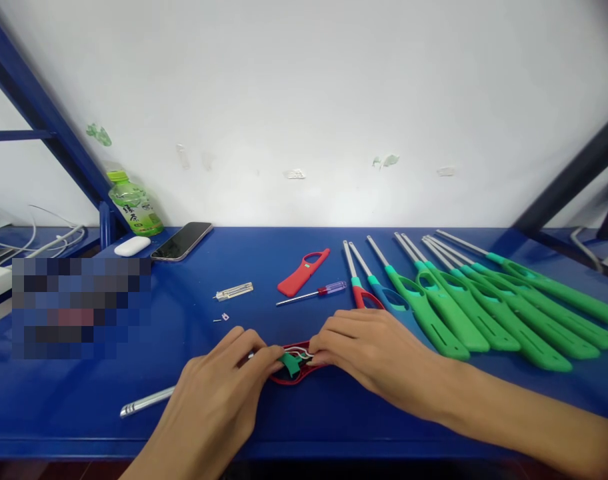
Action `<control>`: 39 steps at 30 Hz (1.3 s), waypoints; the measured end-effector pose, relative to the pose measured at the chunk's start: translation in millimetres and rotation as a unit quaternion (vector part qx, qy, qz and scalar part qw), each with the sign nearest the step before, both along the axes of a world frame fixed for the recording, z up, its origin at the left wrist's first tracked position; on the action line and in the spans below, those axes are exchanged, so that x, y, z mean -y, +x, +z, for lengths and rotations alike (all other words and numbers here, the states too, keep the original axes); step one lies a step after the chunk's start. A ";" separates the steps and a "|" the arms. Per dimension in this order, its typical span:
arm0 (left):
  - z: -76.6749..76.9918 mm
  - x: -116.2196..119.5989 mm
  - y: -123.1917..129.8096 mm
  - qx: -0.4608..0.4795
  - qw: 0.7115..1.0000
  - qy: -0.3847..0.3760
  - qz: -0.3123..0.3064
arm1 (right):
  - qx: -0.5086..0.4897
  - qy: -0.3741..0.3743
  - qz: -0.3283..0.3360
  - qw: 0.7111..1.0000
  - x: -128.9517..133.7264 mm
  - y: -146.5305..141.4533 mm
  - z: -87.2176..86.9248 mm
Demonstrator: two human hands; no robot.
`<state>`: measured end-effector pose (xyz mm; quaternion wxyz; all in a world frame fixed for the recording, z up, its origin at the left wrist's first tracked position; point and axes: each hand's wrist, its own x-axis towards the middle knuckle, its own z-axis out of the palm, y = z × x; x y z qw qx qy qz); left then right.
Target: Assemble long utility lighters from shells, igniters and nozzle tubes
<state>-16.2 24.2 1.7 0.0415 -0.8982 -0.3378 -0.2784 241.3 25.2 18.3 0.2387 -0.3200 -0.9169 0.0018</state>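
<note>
Near the front of the blue table, a red lighter half-shell (295, 381) lies open between my hands. Inside it show a green trigger piece (291, 363) and white wires. My left hand (224, 387) is closed, its fingertips pinching the left part of the shell beside the trigger. A silver metal tube (147, 402) sticks out from under it to the left. My right hand (374, 347) is closed on the right part of the shell at the wires; the shell's right end is hidden. Beyond lie a red cover half (303, 275) and a screwdriver (329, 289).
Several green-handled lighters (509, 320) spread over the right side, with a blue one (401, 307) and a red one (365, 298). Left of centre are a clear part (234, 291) and tiny pieces (225, 317). A phone (183, 241), a white case (133, 247) and a bottle (135, 207) stand farther back.
</note>
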 end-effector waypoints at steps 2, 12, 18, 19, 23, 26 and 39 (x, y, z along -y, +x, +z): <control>-0.7 -0.6 -0.1 -0.001 1.000 -0.002 -0.001 | 0.003 -0.002 0.002 1.000 -0.2 0.3 -0.5; -1.3 -3.1 -0.8 0.013 1.000 -0.020 0.002 | -0.023 -0.037 0.004 0.999 3.9 0.0 -0.5; -0.8 -3.9 0.5 0.025 1.000 -0.014 -0.002 | -0.036 -0.047 0.014 0.998 1.9 1.8 0.2; -0.9 -4.0 0.6 0.028 1.000 -0.010 -0.002 | -0.037 -0.051 0.015 0.998 1.3 2.3 -0.4; -1.9 -3.8 0.5 0.030 1.000 -0.002 -0.002 | -0.034 -0.079 0.009 0.996 1.4 3.6 -0.9; -2.3 -2.6 -0.1 0.021 1.000 -0.011 0.003 | -0.028 -0.084 0.004 0.996 2.9 3.8 1.3; -1.7 -4.6 1.4 0.002 1.000 -0.004 0.012 | -0.034 -0.032 0.008 0.999 2.3 5.1 3.9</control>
